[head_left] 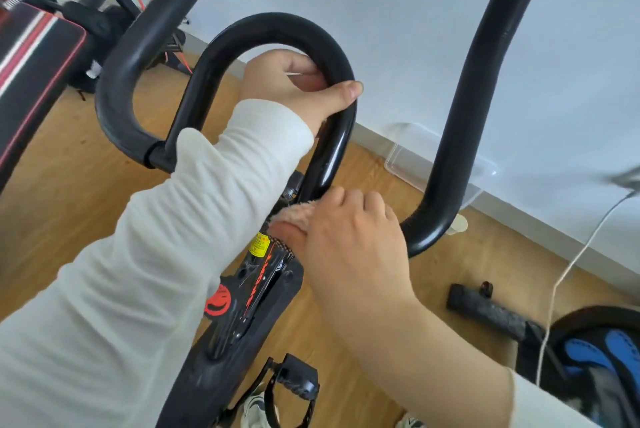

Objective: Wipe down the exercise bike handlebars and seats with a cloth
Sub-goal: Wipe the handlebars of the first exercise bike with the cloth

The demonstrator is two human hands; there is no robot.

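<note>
Seen from the head camera, a person in white sleeves leans over an exercise bike, the left hand (304, 88) wrapped round the right side of the inner handlebar loop (277, 26), fingers inside the curve and thumb over its outer edge, while the right hand (353, 237) curls down over a pink fluffy cloth (294, 216) and presses it against the foot of that loop, just above the stickered stem (259, 254). The outer handlebars (460, 116) rise on either side, untouched by either hand. The likeliest trouble from here is the cloth catching on the bolt hardware just beside it at the stem, or the patch under the steadying left hand being skipped (it covers a good part of the bend). Most of the cloth is hidden under the right hand's fingers, so its size and fold cannot be judged, nor whether it wraps round the tube or only touches one face. This bike's seat lies outside the frame; a blue-and-black shape (595, 348) at lower right may be a saddle, but it is cut off.
</note>
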